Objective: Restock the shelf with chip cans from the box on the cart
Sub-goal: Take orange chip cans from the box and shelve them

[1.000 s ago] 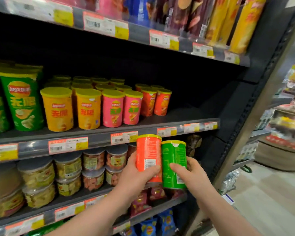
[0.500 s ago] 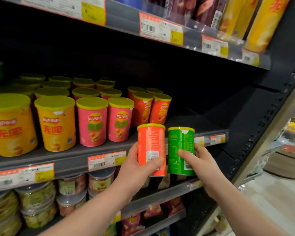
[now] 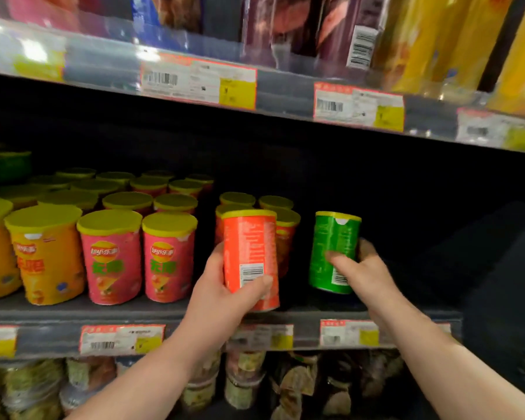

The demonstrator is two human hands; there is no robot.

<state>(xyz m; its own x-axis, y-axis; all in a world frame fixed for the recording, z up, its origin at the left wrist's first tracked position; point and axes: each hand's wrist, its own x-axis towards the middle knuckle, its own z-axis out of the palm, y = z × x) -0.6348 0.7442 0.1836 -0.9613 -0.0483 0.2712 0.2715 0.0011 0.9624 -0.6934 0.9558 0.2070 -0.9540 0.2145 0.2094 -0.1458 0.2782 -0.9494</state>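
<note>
Left hand [image 3: 225, 294] wrapped around an orange can [image 3: 250, 256]: thumb across the front near the barcode, fingers behind, clamped on the lower half. Can upright, barcode side out, its base level with the front lip of the shelf [image 3: 58, 313]; contact with the shelf cannot be told.

Right hand [image 3: 367, 268] clamped on a green can [image 3: 334, 253], index finger across the front, thumb at the can's 3 o'clock side. Can upright or tilted a touch, base just above the shelf floor, over the bare stretch toward 3 o'clock of the stock.

Stock on the shelf, running from 9 o'clock toward centre: yellow cans [image 3: 47, 256], pink cans [image 3: 112, 259], then orange cans [image 3: 285, 237] directly behind the held one. All upright, yellow lids, several rows deep. No green row is visible near the right hand; a green item at the far 9 o'clock edge is too blurred to identify.

Progress, my judgement: mid-task. The yellow, pink and orange rows look well filled. Both cans in hand are not yet released. The dark span toward 3 o'clock holds nothing I can see. Box and cart are out of frame, so remaining count is unknown.

Cans: short cylinders, glossy printed sleeve, flat yellow lid. Both are held with labels facing away, so they likely need a turn to match the fronted stock. Frame is motion-blurred; fine print is unreadable.
</note>
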